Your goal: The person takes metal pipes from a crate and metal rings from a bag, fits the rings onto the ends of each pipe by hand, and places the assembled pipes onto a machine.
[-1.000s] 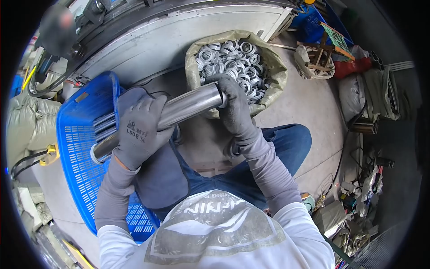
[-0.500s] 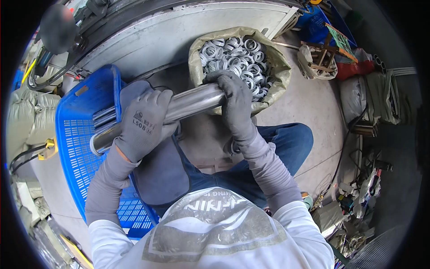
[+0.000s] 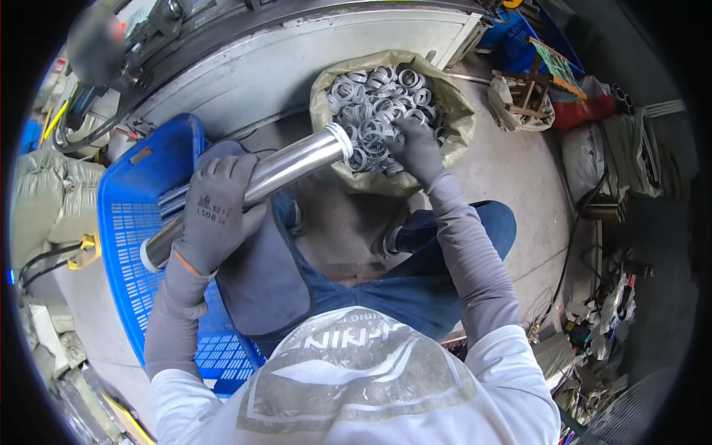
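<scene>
A shiny metal tube (image 3: 293,165) slants up to the right, with a pale ring around each end. My gloved left hand (image 3: 219,211) is wrapped round its lower half, above the blue basket (image 3: 122,222). Over the open sack (image 3: 321,111) of pale rings (image 3: 374,111), my gloved right hand (image 3: 417,150) reaches in at the right, off the tube. Its fingers are bent among the rings; whether they grip one is hard to make out. More metal tubes (image 3: 173,200) lie in the basket. A grey pad (image 3: 263,289) lies across my left leg.
A white machine panel (image 3: 274,70) stands behind the sack. At the upper right are a blue crate (image 3: 512,41) and a small bag (image 3: 512,104) with wooden pieces. Wrapped bundles line the left edge. Scrap and plastic (image 3: 552,356) lie on the right.
My right hand has left the tube's upper end and moved right, over the rings. A pale ring now shows on that end. My left hand still holds the tube, slightly lower.
</scene>
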Demonstrator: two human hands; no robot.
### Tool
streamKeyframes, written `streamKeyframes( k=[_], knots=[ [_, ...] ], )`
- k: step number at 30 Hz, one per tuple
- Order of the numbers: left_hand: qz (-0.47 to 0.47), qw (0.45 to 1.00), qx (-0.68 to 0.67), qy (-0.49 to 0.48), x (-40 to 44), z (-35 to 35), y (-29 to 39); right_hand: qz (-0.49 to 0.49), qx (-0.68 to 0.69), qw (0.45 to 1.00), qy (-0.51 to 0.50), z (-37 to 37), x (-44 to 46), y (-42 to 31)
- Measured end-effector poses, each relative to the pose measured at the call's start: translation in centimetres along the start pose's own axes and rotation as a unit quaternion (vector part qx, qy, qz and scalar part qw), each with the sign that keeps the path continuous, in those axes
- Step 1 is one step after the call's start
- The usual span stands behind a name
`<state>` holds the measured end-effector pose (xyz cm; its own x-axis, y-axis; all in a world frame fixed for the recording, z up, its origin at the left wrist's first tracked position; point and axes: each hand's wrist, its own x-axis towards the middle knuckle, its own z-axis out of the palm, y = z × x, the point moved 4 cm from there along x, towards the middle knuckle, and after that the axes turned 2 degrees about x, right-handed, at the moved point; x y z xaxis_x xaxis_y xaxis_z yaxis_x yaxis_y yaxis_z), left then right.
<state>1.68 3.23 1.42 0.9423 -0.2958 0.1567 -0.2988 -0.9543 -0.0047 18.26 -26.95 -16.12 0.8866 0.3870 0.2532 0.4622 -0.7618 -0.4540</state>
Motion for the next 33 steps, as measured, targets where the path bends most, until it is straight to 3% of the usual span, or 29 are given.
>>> streamKeyframes(
  k=[1,2,6,9,10,11,14,20,22,23,27,29,32,33],
  knots=[
    [-0.012,1.0,-0.009,-0.002,-0.2,-0.2,0.0,0.023,-0.014,0.996,-0.081,0.9,-0.6,-0.1],
    [-0.026,0.999,-0.019,-0.006,-0.6,-0.4,0.0,0.024,-0.013,0.996,-0.082,1.5,-1.0,0.0],
    [-0.042,0.999,-0.008,-0.009,-2.0,-0.5,-0.4,0.02,-0.042,0.999,0.015,2.7,-0.5,-1.2],
    [-0.045,0.999,-0.028,0.005,-2.0,0.0,-0.4,0.103,-0.131,0.985,-0.05,2.0,0.6,-4.2],
    [-0.051,0.998,-0.033,0.014,-2.0,0.1,-0.4,0.104,-0.13,0.985,-0.049,1.8,0.4,-4.9],
    [-0.058,0.997,-0.039,0.023,-2.1,0.1,-0.4,0.077,-0.204,0.969,-0.117,-1.2,0.5,-8.8],
    [-0.058,0.996,-0.05,0.036,-1.9,0.4,-0.3,0.082,-0.253,0.949,-0.168,-1.4,0.8,-9.8],
    [-0.047,0.996,-0.054,0.044,-1.9,0.4,-0.2,0.181,-0.068,0.974,-0.12,-0.7,1.3,-6.6],
    [-0.055,0.996,-0.06,0.042,-2.2,0.6,-0.4,0.19,0.127,0.973,0.034,2.5,1.3,0.1],
    [-0.058,0.995,-0.063,0.042,-2.2,0.7,-0.5,0.214,0.221,0.95,0.056,2.1,1.4,1.1],
    [-0.053,0.994,-0.081,0.047,-1.6,0.6,-0.3,0.192,0.203,0.958,0.066,0.8,0.3,4.6],
    [-0.058,0.995,-0.073,0.039,-1.6,0.5,-0.1,0.208,0.136,0.969,-0.008,1.7,-0.1,5.2],
    [-0.065,0.995,-0.066,0.032,-2.0,0.7,-0.3,0.197,0.089,0.976,-0.037,1.6,-1.4,4.1],
    [-0.067,0.995,-0.066,0.031,-2.1,0.7,-0.4,0.146,0.065,0.986,-0.044,0.6,-2.0,2.5]
  ],
)
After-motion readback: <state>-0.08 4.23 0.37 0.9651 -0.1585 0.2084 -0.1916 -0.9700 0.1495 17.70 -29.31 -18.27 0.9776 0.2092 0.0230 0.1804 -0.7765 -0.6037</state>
